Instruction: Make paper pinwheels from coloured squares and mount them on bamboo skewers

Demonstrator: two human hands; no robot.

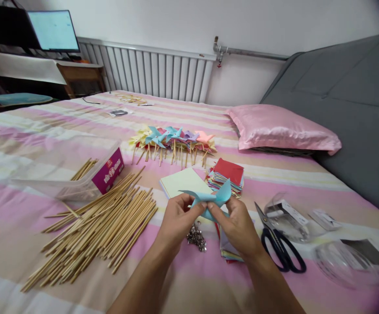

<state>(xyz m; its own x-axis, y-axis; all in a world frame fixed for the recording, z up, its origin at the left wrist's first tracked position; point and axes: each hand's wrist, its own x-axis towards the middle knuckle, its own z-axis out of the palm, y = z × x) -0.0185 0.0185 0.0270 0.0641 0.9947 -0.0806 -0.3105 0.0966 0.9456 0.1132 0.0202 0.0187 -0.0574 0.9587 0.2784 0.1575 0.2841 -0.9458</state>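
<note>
Between my two hands is a blue paper pinwheel [222, 194], its corners folded in toward the middle. My left hand [179, 218] pinches its left side, and my right hand [235, 218] grips the right side; both thumbs press at the centre. Under the hands lies a small heap of metal pushpins [196, 237]. A pale yellow paper stack [184, 181] sits just beyond, beside a pile of coloured paper squares [227, 172] with red on top. More coloured sheets [228, 250] lie partly hidden below my right hand.
Many wooden sticks [104, 231] spread at left, by a clear plastic box [88, 183]. Finished pinwheels [173, 137] lie in a row farther back. Black-handled scissors [279, 244] and clear plastic packaging [287, 216] are at right. A pink pillow [281, 126] rests behind.
</note>
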